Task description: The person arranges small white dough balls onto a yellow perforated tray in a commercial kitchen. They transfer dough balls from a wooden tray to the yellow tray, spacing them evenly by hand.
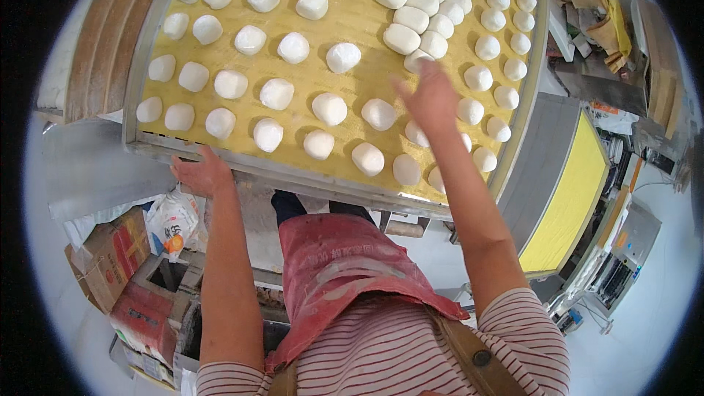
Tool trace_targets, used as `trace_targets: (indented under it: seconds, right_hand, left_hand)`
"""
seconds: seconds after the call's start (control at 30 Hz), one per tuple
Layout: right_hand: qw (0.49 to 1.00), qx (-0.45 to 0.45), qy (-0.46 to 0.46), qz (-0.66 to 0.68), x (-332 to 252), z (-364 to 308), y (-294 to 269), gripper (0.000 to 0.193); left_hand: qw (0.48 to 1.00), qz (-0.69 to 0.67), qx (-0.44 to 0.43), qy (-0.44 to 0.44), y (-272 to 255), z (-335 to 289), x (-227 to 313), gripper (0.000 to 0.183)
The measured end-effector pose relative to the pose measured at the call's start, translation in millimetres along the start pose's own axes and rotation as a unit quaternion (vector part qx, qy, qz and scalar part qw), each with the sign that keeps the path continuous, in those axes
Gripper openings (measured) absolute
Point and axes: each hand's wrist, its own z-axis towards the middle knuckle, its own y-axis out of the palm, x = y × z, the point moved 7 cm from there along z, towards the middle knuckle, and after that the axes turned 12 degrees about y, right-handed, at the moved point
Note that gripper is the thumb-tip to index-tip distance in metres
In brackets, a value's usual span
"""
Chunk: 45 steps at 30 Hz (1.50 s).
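A large metal-framed tray [367, 191] with a yellow lining lies before me, bearing many white dough buns. My left hand [202, 174] grips the tray's near rim at the left, its fingers over the edge. Over the right half of the tray reaches my right hand [431, 97], slightly blurred, thumb held out to the left. Its fingertips touch or hover just over a dough bun [419, 61] at the near end of a tightly packed group of oval buns [402, 38]. Part of that bun is hidden by the fingers. Round buns [329, 108] stand spaced apart on the left.
Smaller round buns [487, 48] line the tray's right side. A yellow-topped surface [565, 198] stands right of the tray, and stacked curved boards [110, 37] at the left. Cardboard boxes [110, 257] and a white plastic bag [174, 221] sit at the lower left.
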Motion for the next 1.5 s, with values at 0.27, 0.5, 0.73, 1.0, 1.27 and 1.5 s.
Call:
trace_targets:
  seconds: [0.27,0.5,0.73,1.0,1.27,1.5]
  right_hand:
    - [0.975,-0.021,0.2,0.091,50.1,48.2,27.9,0.062]
    - [0.995,-0.085,0.056,0.008,86.0,10.0,21.4,0.044]
    - [0.996,-0.069,0.009,-0.052,46.7,17.0,-4.3,0.04]
    - [0.983,0.08,-0.159,-0.05,-26.4,50.3,28.6,0.055]
    - [0.993,-0.015,-0.091,-0.067,-28.0,23.6,40.1,0.047]
    - [0.984,-0.151,-0.048,-0.085,-21.2,29.1,30.3,0.057]
  left_hand:
    - [0.999,-0.033,-0.024,-0.028,-16.6,4.5,27.8,0.075]
    - [1.0,-0.008,-0.011,-0.018,-11.9,2.2,16.1,0.074]
    - [1.0,-0.001,0.008,-0.011,-12.2,1.3,11.8,0.074]
    - [1.0,-0.009,-0.008,-0.014,-16.9,3.0,18.8,0.072]
    - [1.0,0.001,-0.015,-0.019,-16.9,2.4,18.4,0.073]
    - [1.0,0.012,-0.013,-0.016,-13.6,0.7,17.4,0.073]
